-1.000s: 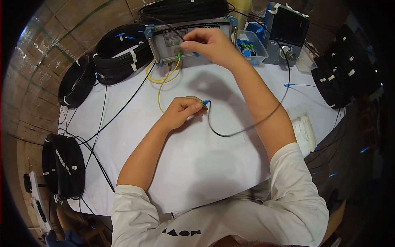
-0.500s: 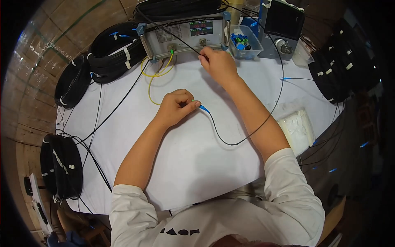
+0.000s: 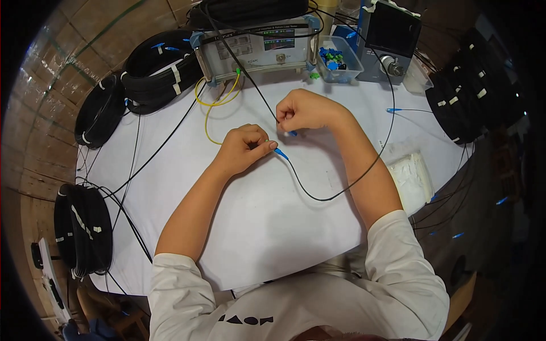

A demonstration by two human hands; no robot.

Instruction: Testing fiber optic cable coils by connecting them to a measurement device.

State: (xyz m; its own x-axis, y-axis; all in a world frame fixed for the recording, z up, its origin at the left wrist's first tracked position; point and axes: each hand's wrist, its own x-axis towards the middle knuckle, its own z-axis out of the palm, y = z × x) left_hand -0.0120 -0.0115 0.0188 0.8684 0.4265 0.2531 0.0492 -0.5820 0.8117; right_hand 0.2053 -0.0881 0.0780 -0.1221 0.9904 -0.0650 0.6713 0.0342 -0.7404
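The blue plug (image 3: 280, 153) on the end of the black cable (image 3: 335, 193) sits just off the fingertips of the left hand (image 3: 243, 149), whose grip is pressed together, pinching the plug's rear end near the middle of the counter (image 3: 256, 227). Just beside it the right hand (image 3: 304, 111) is curled shut, pinching a second blue plug (image 3: 292, 133) that peeks out below the fist, together with a thin black lead (image 3: 250, 85) that runs up toward the far edge. The two plugs are near each other but apart, so the ends are in hand and brought close, not joined; whether either carries a cap cannot be told at this size. The cable loops from the left hand's plug toward the near right of the counter and then climbs past the right forearm to the far right corner. At the far edge stands a grey instrument box (image 3: 256, 48) with a green plug (image 3: 238, 71) and a yellow cable (image 3: 213, 105) already seated in its front, so that link looks done. Beside it are a clear tray (image 3: 338, 59) of blue and green bits and a dark device (image 3: 392, 37). Black coils (image 3: 162, 71) lie at the far left corner, more coils (image 3: 82, 230) off the left edge, others (image 3: 466, 102) at the right. A white packet (image 3: 412, 179) rests by the right edge.
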